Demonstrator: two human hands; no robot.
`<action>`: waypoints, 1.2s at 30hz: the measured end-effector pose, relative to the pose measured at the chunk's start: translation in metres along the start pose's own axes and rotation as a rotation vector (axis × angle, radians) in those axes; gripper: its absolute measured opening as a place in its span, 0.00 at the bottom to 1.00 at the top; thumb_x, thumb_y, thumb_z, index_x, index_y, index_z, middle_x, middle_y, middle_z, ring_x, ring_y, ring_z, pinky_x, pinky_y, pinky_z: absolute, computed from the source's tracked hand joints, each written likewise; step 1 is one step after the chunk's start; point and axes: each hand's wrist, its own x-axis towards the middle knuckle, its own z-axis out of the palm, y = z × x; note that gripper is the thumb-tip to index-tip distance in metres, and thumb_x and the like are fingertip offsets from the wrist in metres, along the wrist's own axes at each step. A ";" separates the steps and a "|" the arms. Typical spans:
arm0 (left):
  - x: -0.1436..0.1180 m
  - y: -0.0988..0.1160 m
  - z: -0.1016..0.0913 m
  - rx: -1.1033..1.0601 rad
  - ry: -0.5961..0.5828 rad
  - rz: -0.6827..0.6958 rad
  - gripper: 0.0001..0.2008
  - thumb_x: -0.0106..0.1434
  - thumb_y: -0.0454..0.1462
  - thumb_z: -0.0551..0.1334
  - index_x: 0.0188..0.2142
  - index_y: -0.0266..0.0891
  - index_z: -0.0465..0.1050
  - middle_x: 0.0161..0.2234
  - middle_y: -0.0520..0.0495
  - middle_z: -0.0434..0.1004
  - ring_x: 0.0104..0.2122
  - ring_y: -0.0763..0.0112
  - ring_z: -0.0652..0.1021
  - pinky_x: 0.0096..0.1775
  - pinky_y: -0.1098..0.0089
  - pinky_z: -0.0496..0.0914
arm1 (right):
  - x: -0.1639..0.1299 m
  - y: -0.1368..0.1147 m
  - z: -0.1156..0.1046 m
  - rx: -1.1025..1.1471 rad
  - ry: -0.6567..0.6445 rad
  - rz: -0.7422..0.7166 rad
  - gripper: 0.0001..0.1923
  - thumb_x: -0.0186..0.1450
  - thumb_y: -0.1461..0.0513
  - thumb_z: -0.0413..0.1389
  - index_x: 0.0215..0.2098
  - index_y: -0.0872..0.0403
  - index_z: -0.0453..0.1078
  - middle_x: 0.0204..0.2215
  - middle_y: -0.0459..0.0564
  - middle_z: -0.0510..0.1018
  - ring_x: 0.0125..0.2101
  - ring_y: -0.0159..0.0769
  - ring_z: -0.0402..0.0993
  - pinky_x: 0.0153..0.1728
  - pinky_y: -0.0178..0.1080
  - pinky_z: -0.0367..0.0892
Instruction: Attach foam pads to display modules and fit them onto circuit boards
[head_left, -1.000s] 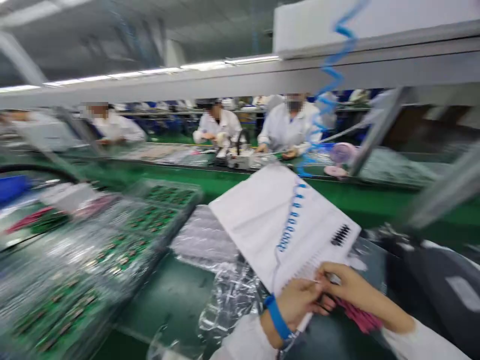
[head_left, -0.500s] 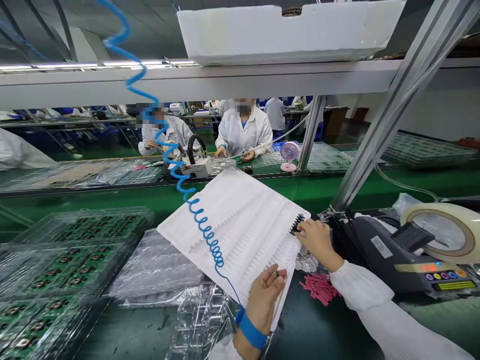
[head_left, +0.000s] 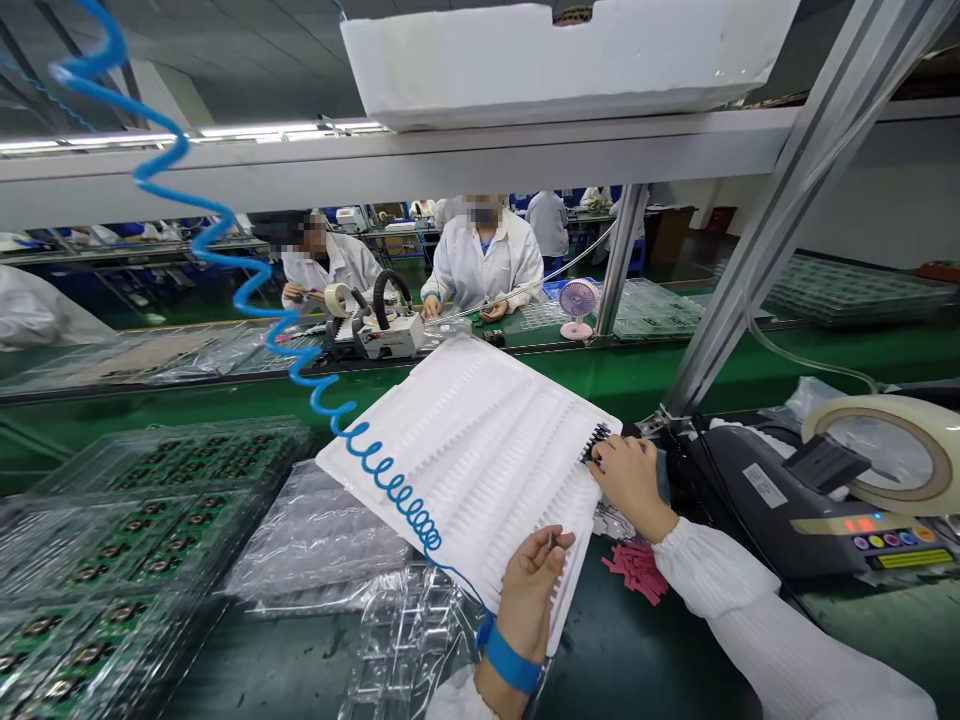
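A white slotted foam tray (head_left: 480,450) lies tilted in front of me. My left hand (head_left: 531,590), with a blue wrist strap (head_left: 508,658) and its coiled blue cord (head_left: 375,470), grips the tray's near edge and pinches a small thin part between thumb and forefinger. My right hand (head_left: 630,475) rests at the tray's right corner, fingertips on a row of small black parts (head_left: 595,443) set in the slots. Whether it pinches one I cannot tell.
Clear trays of green circuit boards (head_left: 142,510) fill the left. Empty clear plastic trays (head_left: 322,540) lie below the foam tray. Pink bits (head_left: 637,570) lie on the green mat. A tape dispenser (head_left: 840,490) stands right. People in white coats (head_left: 484,265) work opposite.
A second ago the view was blurred and both hands met at the tray's near edge; the right hand then went to the black parts. Over the last half second little moved.
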 end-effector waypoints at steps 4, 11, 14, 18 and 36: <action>-0.001 0.000 0.001 -0.025 -0.029 -0.016 0.18 0.36 0.40 0.74 0.29 0.36 0.77 0.30 0.45 0.80 0.39 0.62 0.77 0.51 0.60 0.63 | 0.002 0.000 -0.005 0.076 -0.008 0.013 0.08 0.61 0.64 0.51 0.28 0.55 0.72 0.32 0.53 0.72 0.40 0.47 0.60 0.45 0.52 0.44; -0.001 0.006 -0.003 -0.084 -0.113 -0.072 0.19 0.38 0.44 0.73 0.29 0.35 0.78 0.30 0.45 0.80 0.37 0.65 0.77 0.47 0.65 0.66 | -0.001 -0.011 -0.061 0.481 -0.332 -0.274 0.04 0.60 0.60 0.56 0.30 0.52 0.71 0.31 0.46 0.73 0.37 0.38 0.66 0.43 0.42 0.58; -0.002 0.007 -0.005 -0.085 -0.183 -0.121 0.22 0.40 0.45 0.72 0.32 0.32 0.78 0.31 0.41 0.80 0.36 0.63 0.77 0.41 0.65 0.69 | -0.011 -0.023 -0.073 0.644 -0.540 -0.494 0.03 0.56 0.62 0.62 0.27 0.50 0.71 0.28 0.40 0.72 0.34 0.31 0.68 0.37 0.32 0.62; -0.002 0.007 -0.008 -0.094 -0.241 -0.178 0.20 0.41 0.43 0.72 0.30 0.29 0.78 0.29 0.39 0.80 0.33 0.64 0.77 0.35 0.68 0.70 | -0.017 -0.034 -0.068 0.724 -0.593 -0.584 0.04 0.56 0.64 0.62 0.30 0.52 0.72 0.31 0.43 0.71 0.38 0.32 0.67 0.39 0.32 0.63; -0.003 0.009 -0.009 -0.124 -0.160 -0.196 0.16 0.44 0.45 0.70 0.29 0.35 0.78 0.27 0.44 0.79 0.30 0.68 0.77 0.35 0.68 0.71 | -0.021 -0.038 -0.054 0.448 -0.424 -0.652 0.20 0.59 0.55 0.58 0.48 0.49 0.66 0.39 0.45 0.75 0.40 0.34 0.69 0.44 0.34 0.59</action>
